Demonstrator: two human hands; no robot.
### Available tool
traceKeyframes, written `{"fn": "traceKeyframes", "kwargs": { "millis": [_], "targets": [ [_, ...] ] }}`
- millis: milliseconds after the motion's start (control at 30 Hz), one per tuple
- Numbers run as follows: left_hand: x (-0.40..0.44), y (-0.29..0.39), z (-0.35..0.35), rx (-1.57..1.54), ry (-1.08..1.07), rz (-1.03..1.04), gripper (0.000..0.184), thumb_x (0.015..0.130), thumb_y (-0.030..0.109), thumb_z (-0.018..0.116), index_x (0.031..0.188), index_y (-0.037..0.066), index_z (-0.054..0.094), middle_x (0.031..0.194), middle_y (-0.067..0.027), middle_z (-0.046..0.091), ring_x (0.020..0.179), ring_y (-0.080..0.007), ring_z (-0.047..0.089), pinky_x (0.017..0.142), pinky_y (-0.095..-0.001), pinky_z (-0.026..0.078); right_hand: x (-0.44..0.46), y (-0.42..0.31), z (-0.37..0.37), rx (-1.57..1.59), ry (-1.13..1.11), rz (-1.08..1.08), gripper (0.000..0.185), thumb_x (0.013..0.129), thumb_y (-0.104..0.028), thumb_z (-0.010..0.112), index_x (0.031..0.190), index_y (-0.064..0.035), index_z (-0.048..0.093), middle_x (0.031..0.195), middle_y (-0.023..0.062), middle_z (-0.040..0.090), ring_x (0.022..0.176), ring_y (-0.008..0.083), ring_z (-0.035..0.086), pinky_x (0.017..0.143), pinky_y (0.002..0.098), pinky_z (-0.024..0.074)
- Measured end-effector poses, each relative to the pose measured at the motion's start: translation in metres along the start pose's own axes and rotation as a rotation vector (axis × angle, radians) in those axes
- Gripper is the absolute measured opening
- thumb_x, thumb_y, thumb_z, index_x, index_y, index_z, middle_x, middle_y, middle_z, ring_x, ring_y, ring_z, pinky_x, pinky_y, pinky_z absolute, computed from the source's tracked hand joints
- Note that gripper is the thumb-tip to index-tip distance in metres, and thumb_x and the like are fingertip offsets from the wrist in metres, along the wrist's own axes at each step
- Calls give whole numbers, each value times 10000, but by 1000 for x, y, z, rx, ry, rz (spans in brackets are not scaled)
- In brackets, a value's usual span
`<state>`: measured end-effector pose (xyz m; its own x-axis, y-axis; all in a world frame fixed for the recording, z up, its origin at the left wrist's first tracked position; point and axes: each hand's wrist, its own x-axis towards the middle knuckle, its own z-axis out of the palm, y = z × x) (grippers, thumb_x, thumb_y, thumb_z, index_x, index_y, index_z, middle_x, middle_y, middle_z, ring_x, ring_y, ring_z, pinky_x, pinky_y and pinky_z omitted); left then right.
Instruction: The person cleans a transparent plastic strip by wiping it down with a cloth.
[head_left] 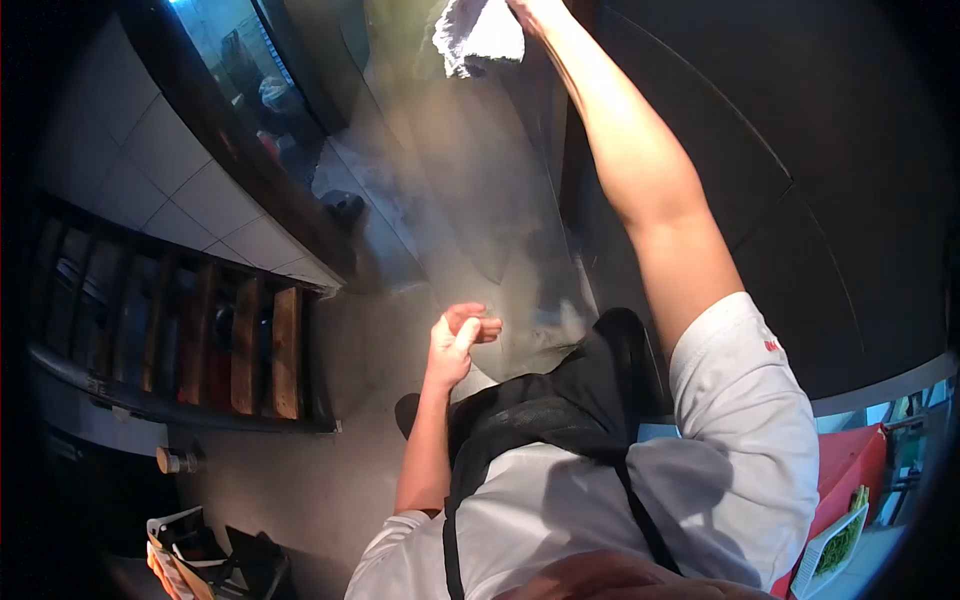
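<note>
My right arm is stretched up to the top edge of the view. There my right hand (533, 14), partly cut off by the frame, grips a crumpled white cloth (487, 38) that hangs against a hazy, smeared glass-like surface (470, 170). Lower down, my left hand (463, 343) is held in front of my body with fingers loosely curled and thumb apart. Nothing shows in it. Below that hand are my dark apron (540, 415) and a dark shoe (622, 335).
Wooden slats in a black frame (245, 345) stand at left, under a tiled wall (170, 185). A dark panelled surface (760, 200) fills the right. Lower right holds a white basket of greens (835, 550) beside a red surface (845, 470). A folded-looking frame (200, 550) sits lower left.
</note>
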<state>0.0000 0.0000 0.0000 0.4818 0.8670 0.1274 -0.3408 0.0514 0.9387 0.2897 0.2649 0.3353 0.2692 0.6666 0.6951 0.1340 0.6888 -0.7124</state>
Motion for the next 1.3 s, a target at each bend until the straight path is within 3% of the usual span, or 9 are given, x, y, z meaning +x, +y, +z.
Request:
{"fn": "traceKeyframes", "kwargs": {
  "millis": [33,200,433,700,833,933,1000,1033,1300],
  "targets": [
    [2,1,-2,41,38,5,252,980,137,557,1200,16,540,992,-189,700,878,-237,689,805,-363,563,-28,-18,-8,-349,162,53,216,969,-198,534,1038,-69,693,916,89,678,865,186,626,770,314,507],
    [34,-1,-40,164,157,24,309,989,184,538,1239,6,507,1007,-154,683,855,-207,682,747,-326,549,-176,1,-20,-15,229,138,110,862,-113,591,805,-34,645,654,-10,590,578,70,519,526,284,443],
    [66,-13,-52,140,189,78,291,1005,176,536,1247,26,480,1016,-153,669,812,-168,647,747,-310,536,-445,88,-17,-78,26,519,115,783,-81,700,854,6,673,785,94,715,716,150,678,660,320,537],
    [45,34,-22,777,445,494,604,919,112,623,1440,35,328,1256,-172,564,1154,-222,535,1005,-364,402,-450,124,-62,-318,-436,747,179,847,-219,696,886,-49,735,773,90,721,657,140,632,607,348,501],
    [2,139,91,358,-51,657,606,904,190,646,1424,45,370,1234,-180,576,1137,-245,552,1012,-404,408,-457,154,-59,-506,-505,686,255,900,-266,622,967,-35,709,867,194,703,758,269,679,684,412,526],
    [-34,175,146,60,-743,623,371,870,326,699,1045,20,583,961,-135,658,885,-217,615,872,-386,478,-456,138,-51,-575,-329,610,409,835,-332,701,832,76,663,822,289,658,761,365,685,673,445,526],
    [-45,208,177,-128,-1196,431,265,769,137,774,981,120,616,856,-95,614,682,-206,592,660,-358,487,-458,121,-52,-565,-221,661,418,831,-329,703,885,82,646,879,299,657,839,390,679,729,455,525],
    [-49,225,193,-151,-1360,330,508,703,-63,803,1085,210,609,843,-74,566,588,-206,567,513,-341,481,-462,121,-47,-562,-176,680,422,831,-327,703,911,82,639,906,301,655,873,397,675,751,457,523],
    [-67,277,223,-81,-1301,-178,254,736,0,689,679,86,456,576,20,361,511,-142,333,511,-301,249,-462,125,-31,-510,-109,465,370,827,-291,673,949,57,646,929,291,658,900,396,670,766,445,527]
  ]
}}
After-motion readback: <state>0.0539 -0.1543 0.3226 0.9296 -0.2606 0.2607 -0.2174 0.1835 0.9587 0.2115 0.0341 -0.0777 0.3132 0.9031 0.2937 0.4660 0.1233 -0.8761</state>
